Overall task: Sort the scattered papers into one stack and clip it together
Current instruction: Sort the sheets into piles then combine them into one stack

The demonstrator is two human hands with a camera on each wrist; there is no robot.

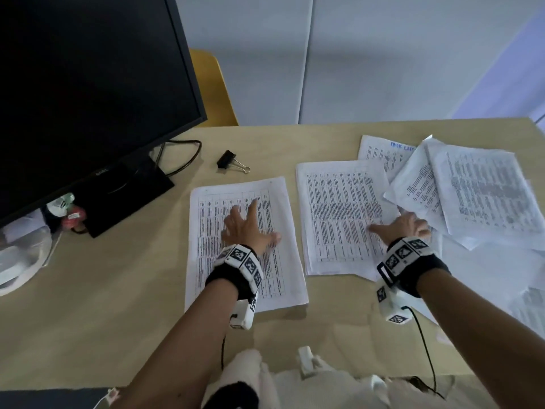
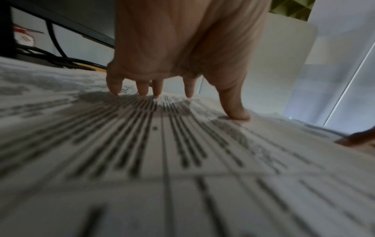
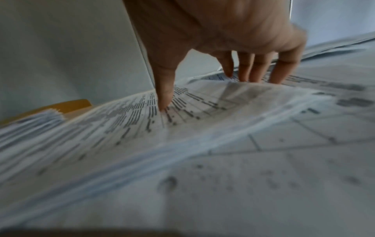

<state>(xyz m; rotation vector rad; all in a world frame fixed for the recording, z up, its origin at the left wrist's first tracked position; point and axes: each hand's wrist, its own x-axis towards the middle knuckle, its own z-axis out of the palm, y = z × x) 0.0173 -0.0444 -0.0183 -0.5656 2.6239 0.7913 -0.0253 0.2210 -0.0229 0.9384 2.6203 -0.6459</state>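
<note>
A stack of printed table sheets [image 1: 274,276] lies on the tan desk [image 1: 103,290]. My left hand [image 1: 259,222] presses on it with fingers spread; in the left wrist view the fingertips [image 2: 142,91] touch the stack [image 2: 162,152]. Right of it lies another printed sheet [image 1: 339,208]. My right hand [image 1: 401,225] pinches its right edge, thumb [image 3: 165,89] on top, curled fingers [image 3: 245,69] behind the edge, and the sheet [image 3: 142,121] bows up. More papers [image 1: 483,190] lie scattered at the right. A black binder clip [image 1: 231,162] sits beyond the stack.
A black monitor [image 1: 88,84] on its stand fills the back left, with a cable [image 1: 188,160] looping near the clip. Small red and white items [image 1: 70,214] sit under it, a white bag [image 1: 17,261] at far left. A yellow chair [image 1: 215,84] stands behind the desk.
</note>
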